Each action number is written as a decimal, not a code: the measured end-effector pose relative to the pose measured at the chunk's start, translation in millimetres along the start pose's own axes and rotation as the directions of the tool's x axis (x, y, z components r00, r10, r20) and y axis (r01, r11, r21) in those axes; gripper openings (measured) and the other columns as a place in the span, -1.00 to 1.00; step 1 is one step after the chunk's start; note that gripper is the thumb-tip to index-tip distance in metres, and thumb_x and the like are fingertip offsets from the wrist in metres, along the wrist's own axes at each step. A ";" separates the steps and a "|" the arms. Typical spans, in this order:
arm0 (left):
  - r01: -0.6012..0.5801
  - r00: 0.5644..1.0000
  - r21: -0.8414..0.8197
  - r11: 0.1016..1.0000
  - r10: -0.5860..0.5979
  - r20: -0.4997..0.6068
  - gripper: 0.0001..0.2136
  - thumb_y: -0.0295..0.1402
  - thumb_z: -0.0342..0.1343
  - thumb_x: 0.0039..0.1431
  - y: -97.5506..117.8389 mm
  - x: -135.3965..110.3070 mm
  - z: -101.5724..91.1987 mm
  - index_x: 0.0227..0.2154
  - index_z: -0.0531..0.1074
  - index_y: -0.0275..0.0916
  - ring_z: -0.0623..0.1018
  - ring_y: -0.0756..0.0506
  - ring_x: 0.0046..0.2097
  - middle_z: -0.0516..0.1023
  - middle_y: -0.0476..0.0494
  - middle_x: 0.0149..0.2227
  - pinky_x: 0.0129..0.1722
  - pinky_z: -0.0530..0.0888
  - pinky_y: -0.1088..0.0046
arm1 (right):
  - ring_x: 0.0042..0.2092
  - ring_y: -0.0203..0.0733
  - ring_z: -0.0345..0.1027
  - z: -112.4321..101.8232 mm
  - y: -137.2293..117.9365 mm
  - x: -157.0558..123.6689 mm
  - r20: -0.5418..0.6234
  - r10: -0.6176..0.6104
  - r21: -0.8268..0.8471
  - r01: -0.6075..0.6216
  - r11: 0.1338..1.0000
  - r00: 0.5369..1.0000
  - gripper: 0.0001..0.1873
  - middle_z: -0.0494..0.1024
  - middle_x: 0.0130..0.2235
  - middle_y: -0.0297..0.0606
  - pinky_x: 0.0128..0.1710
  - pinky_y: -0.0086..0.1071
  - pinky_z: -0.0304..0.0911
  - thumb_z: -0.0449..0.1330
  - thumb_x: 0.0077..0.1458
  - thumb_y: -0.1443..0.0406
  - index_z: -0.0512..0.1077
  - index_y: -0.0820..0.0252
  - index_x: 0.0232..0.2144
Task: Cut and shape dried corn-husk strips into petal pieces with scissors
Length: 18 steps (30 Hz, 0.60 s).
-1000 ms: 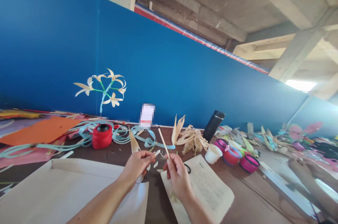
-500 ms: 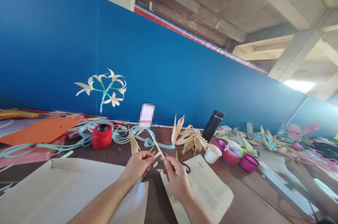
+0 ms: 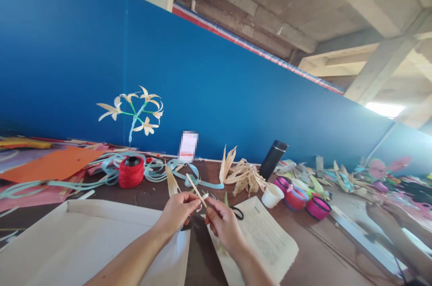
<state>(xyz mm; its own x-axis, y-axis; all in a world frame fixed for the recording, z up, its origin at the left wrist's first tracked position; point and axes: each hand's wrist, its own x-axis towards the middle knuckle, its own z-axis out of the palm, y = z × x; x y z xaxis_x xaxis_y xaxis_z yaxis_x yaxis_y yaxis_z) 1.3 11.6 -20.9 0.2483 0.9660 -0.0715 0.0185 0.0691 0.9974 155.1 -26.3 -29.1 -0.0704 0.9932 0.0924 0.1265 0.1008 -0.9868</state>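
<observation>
A thin pale stick (image 3: 195, 188) slants up and left from the fingertips of my right hand (image 3: 223, 224), which is closed on its lower end. Close beside it, my left hand (image 3: 178, 211) is pinched, its thumb and forefinger right at the stick; what lies between them is too small to make out. A pointed piece of dried husk (image 3: 172, 180) rises behind the left hand, and I cannot tell whether that hand holds it. Black-handled scissors (image 3: 238, 213) lie partly hidden behind my right hand, on a printed sheet (image 3: 266, 236).
White card (image 3: 101, 241) covers the left front. Behind are a red spool (image 3: 131, 172), pale blue ribbon (image 3: 158, 173), a husk flower spray (image 3: 137, 115) and a phone (image 3: 188, 146). Dried husks (image 3: 246, 178), a white cup (image 3: 272, 195) and a black flask (image 3: 273, 160) stand right. Another person's arm (image 3: 388, 227) reaches in.
The stick has dropped lower and now leans more to the left, with less of it showing above my fingers. My two hands have come slightly closer together.
</observation>
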 end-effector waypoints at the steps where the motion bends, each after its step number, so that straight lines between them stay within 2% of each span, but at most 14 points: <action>1: -0.002 1.000 0.003 1.000 0.002 0.006 -0.64 -0.08 0.11 -0.14 -1.4 0.7 0.1 -0.44 0.46 -0.33 0.24 0.10 -0.63 0.31 0.05 -0.62 -0.69 0.18 0.61 | -0.67 -0.46 -0.07 -0.4 0.4 0.2 0.008 0.000 0.004 0.000 1.000 1.000 -0.58 0.29 -0.60 -0.43 -0.72 -0.56 -0.16 0.11 0.04 0.12 0.35 0.18 -0.07; 6: 0.000 1.000 0.042 0.999 0.000 0.007 -0.63 -0.07 0.11 -0.14 -5.1 2.7 -0.1 -0.44 0.45 -0.33 0.21 0.12 -0.67 0.29 0.07 -0.63 -0.69 0.17 0.59 | -0.65 -0.46 -0.08 -2.3 1.7 0.3 0.013 -0.015 -0.045 0.016 0.999 1.000 -0.63 0.24 -0.61 -0.45 -0.71 -0.57 -0.16 0.09 0.06 0.16 0.36 0.19 -0.09; 9: 0.009 1.000 0.049 0.999 -0.009 0.007 -0.62 -0.05 0.12 -0.17 -3.3 1.7 0.5 -0.47 0.45 -0.33 0.20 0.12 -0.67 0.27 0.08 -0.64 -0.69 0.16 0.59 | -0.65 -0.44 -0.05 -2.3 1.6 0.0 -0.015 -0.066 -0.104 0.064 0.993 0.998 -0.68 0.23 -0.61 -0.45 -0.71 -0.57 -0.12 0.08 0.06 0.18 0.39 0.18 -0.14; 14: 0.036 0.999 0.061 0.998 -0.036 -0.002 -0.62 -0.03 0.12 -0.19 -1.0 0.4 1.4 -0.53 0.43 -0.31 0.19 0.12 -0.68 0.23 0.11 -0.67 -0.70 0.15 0.60 | -0.59 -0.36 0.09 1.2 -4.1 -2.6 -0.038 -0.186 -0.196 0.175 0.965 0.982 -0.70 0.32 -0.57 -0.39 -0.64 -0.52 0.07 0.05 0.08 0.21 0.41 0.17 -0.16; 18: 0.016 0.999 0.062 0.998 -0.014 -0.029 -0.70 -0.12 0.09 -0.14 -3.0 1.2 0.9 -0.53 0.42 -0.30 0.24 0.10 -0.65 0.29 0.07 -0.64 -0.68 0.19 0.60 | -0.45 -0.25 0.29 5.3 -6.9 -4.9 -0.072 -0.273 -0.302 0.240 0.923 0.959 -0.70 0.47 -0.43 -0.29 -0.46 -0.43 0.25 0.04 0.09 0.22 0.42 0.13 -0.15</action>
<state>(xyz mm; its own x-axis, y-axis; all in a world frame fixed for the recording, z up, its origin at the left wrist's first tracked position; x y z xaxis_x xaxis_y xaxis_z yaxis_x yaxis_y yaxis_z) 2.4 12.3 -24.0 0.2199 0.9717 -0.0858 0.0823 0.0692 0.9942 149.3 -32.2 -23.5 -0.0311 0.9296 0.3673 0.3990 0.3484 -0.8482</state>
